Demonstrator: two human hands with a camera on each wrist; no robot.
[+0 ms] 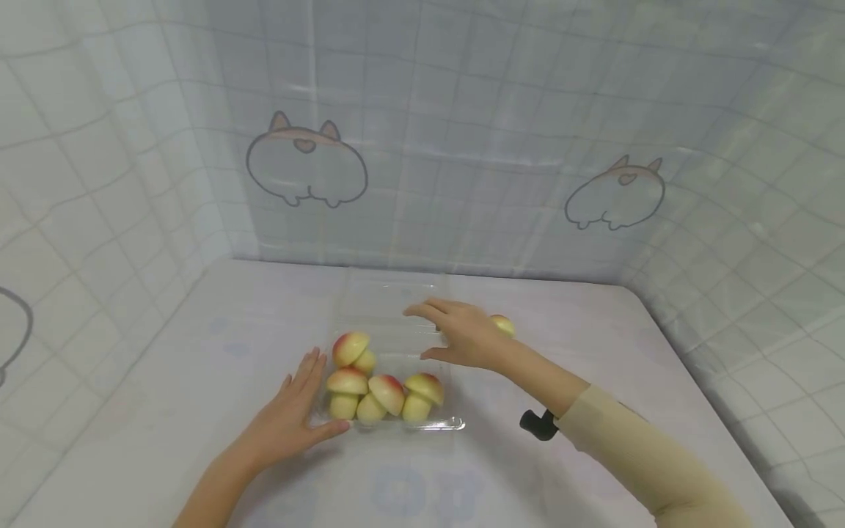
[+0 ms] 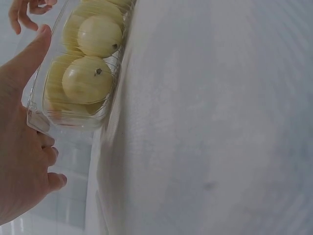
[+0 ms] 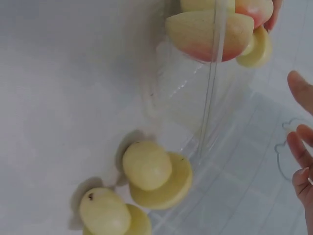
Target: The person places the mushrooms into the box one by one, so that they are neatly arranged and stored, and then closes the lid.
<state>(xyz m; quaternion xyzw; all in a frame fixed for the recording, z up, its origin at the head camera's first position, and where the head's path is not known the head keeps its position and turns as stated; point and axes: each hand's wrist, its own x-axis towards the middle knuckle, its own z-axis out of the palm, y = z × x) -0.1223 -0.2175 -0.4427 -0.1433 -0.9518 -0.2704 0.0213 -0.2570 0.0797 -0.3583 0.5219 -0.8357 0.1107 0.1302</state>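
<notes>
Clear plastic clamshell [image 1: 432, 424] holding mushroom-shaped toys [image 1: 386, 394]; left hand [image 1: 290, 414] lies straight-fingered along its corner, steadying it I'd guess. Right hand [image 1: 470, 336] hovers apart, seemingly empty, though its palm's hidden.

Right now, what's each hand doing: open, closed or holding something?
Left hand: open, at the clear box's edge.
Right hand: open, raised, holding nothing.

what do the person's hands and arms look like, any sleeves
The left hand and right hand have no gloves. A beige sleeve covers part of the right arm, ending short of the hand, with a small black object by its edge. No sleeve shows on the left forearm.
</notes>
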